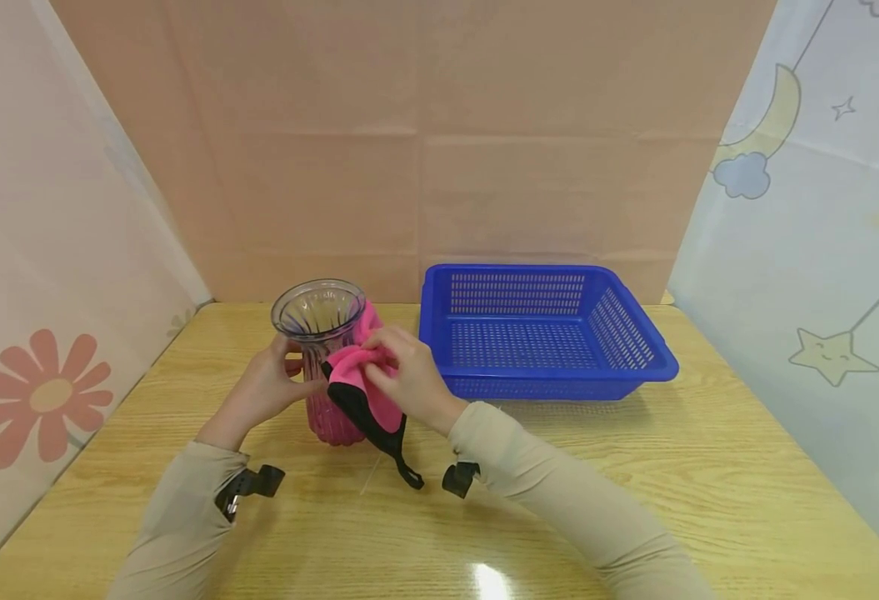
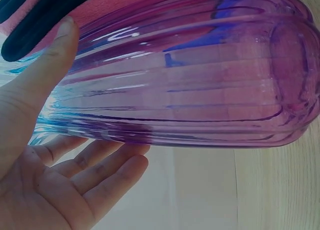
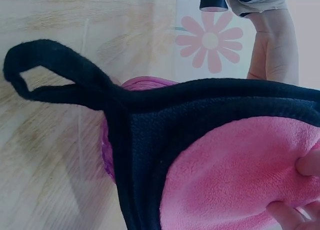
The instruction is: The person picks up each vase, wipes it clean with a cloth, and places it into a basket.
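Left grip (image 1: 262,387): thumb and fingers spread wide around the vase (image 1: 328,417)
Right grip (image 1: 409,375): pinching the pink cloth (image 1: 381,404)
Vase: upright between the grips
Basket (image 1: 559,375): blue, beyond the right grip

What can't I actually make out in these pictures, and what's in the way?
- Head view: part of the glass vase, hidden by the pink-and-black cloth and the right hand.
- Right wrist view: most of the vase, blocked by the cloth; most of the right hand, cut off by the right edge.
- Left wrist view: the top of the vase, lost behind the left hand or past the left edge.
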`<state>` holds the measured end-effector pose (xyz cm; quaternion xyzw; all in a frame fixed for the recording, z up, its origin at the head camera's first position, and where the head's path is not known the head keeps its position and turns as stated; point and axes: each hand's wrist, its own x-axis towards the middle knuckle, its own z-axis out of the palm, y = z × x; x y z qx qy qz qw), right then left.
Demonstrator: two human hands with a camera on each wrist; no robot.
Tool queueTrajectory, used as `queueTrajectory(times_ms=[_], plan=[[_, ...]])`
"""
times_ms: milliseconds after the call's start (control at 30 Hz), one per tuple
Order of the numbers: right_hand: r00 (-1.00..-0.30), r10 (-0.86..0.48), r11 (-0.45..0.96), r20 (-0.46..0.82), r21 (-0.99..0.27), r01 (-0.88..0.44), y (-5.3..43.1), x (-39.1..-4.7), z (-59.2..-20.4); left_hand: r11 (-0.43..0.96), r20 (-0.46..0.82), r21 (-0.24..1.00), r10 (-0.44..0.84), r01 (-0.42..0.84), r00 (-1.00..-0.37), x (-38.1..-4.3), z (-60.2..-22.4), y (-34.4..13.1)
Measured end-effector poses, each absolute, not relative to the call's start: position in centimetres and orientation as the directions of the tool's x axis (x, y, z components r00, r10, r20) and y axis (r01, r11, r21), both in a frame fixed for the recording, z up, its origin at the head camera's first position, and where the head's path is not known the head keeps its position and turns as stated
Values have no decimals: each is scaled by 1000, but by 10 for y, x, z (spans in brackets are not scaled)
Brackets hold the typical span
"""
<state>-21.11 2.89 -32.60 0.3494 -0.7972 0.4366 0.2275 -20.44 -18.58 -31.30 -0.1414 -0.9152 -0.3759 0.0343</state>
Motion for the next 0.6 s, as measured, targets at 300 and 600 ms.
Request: queueTrajectory(times_ms=[300,600], plan=[[-660,-376,397,650,-531,-749,30,-209,-331,690,155,671,226,270,-962,-203,-312,-185],[-672,-382,417,634,-530,-738,31,-210,-335,672,168,679,249,295,-954,-203,-312,-186]])
